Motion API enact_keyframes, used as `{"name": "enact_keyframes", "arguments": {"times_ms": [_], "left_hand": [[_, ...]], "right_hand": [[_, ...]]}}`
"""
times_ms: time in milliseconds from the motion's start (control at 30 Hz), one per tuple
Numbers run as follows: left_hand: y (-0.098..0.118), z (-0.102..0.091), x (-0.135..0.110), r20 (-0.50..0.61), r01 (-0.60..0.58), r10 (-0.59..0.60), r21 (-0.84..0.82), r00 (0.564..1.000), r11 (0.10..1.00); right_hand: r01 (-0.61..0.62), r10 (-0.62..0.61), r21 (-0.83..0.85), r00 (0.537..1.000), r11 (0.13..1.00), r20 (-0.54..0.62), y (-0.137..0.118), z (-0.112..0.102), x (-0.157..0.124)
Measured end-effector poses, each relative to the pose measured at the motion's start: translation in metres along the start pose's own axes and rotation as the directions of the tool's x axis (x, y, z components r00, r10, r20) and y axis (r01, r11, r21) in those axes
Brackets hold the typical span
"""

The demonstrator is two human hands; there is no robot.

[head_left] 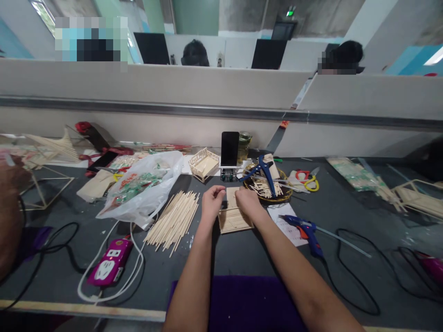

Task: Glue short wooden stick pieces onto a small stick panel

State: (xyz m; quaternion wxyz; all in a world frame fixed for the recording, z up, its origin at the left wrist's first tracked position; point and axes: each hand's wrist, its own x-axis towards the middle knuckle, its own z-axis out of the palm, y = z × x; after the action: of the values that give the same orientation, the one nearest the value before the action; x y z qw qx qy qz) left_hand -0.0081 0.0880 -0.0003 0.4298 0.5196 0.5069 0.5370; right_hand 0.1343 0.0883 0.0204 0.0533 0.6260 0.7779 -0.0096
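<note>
A small stick-built wooden piece (236,222) lies on the desk before me, with a row of thin sticks side by side and a pale flat board (232,198) standing out behind it. My left hand (212,203) is at its left, fingertips pinched together; anything between them is too small to make out. My right hand (248,202) is closed at the right edge of the flat board, its fingers bent inward and partly hidden. A loose pile of thin wooden sticks (175,219) lies left of my left hand.
Right of me lie a blue glue gun (306,230), a paper sheet (287,221), a basket (273,198) of short sticks with a blue clamp (266,175), and scissors (311,182). Left are a plastic bag (141,184) and power strip (110,262). A phone (230,148) stands behind.
</note>
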Motion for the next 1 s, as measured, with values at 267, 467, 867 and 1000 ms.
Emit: {"name": "enact_keyframes", "arguments": {"times_ms": [267, 467, 867, 1000], "left_hand": [[-0.009, -0.003, 0.003, 0.039, -0.016, 0.015, 0.011, 0.999, 1.0], [-0.007, -0.002, 0.002, 0.031, -0.008, 0.008, 0.003, 0.999, 1.0], [0.002, 0.0, -0.001, -0.006, 0.007, -0.007, -0.015, 1.0, 1.0], [0.014, 0.007, -0.01, 0.115, 0.185, -0.161, -0.242, 0.98, 0.953]], "right_hand": [[0.063, -0.062, -0.047, 0.998, 0.997, 0.021, 0.0, 0.001, 0.008], [0.071, -0.072, -0.054, 0.997, 0.996, -0.008, 0.0, 0.007, 0.011], [0.039, -0.014, 0.175, 0.99, 0.984, -0.138, 0.008, -0.006, 0.007], [0.11, 0.16, 0.878, 0.965, 0.466, -0.206, 0.005, -0.014, -0.006]]}}
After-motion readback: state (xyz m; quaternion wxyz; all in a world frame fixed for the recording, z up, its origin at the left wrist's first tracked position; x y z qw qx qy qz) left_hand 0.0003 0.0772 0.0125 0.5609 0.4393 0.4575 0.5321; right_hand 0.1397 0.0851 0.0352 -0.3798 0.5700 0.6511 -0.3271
